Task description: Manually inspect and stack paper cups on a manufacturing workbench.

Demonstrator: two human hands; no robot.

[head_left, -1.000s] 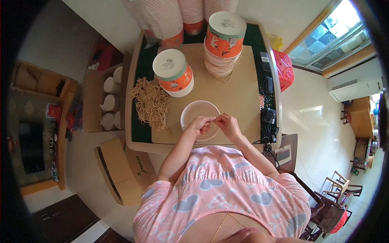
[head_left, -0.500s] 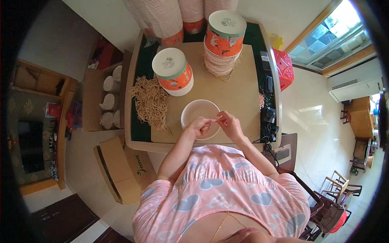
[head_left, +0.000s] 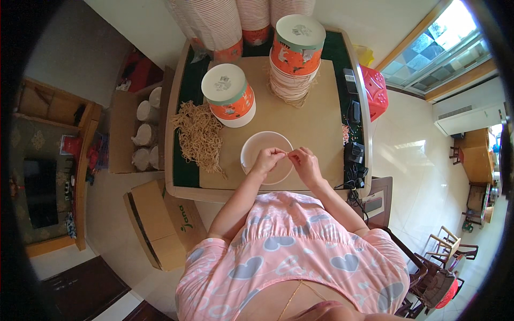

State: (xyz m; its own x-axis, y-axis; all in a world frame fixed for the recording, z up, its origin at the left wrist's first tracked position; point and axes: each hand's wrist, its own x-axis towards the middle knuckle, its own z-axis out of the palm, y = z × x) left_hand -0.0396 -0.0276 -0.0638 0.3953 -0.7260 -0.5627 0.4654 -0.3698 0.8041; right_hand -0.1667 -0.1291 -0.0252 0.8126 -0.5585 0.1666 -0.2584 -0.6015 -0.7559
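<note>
My left hand [head_left: 269, 161] and my right hand [head_left: 305, 167] meet fingertip to fingertip, both pinched closed. Something thin and pale seems to run between them, too small to make out. Below them is a white paper tub [head_left: 256, 143], its round mouth facing up and partly covered by my left hand. To the left lies a tangled heap of tan cords [head_left: 197, 138]. Behind the tub, an orange-patterned paper tub [head_left: 233, 107] stands upside down on a white one. Farther back is a taller upside-down stack of orange tubs [head_left: 296, 58], with cords hanging around its lower rims.
Tall nested stacks of tubs [head_left: 211, 24] in clear plastic line the table's back. Black adapters and cables [head_left: 354, 152] run along the right edge, near a red stool [head_left: 375, 93]. On the floor at left are an opened carton [head_left: 155, 219] and a box of white rolls [head_left: 144, 134].
My left hand has turned and its fingers have drawn in to a pinch near the right fingertips. The right hand has lowered slightly. The tub under them has shifted a little right.
</note>
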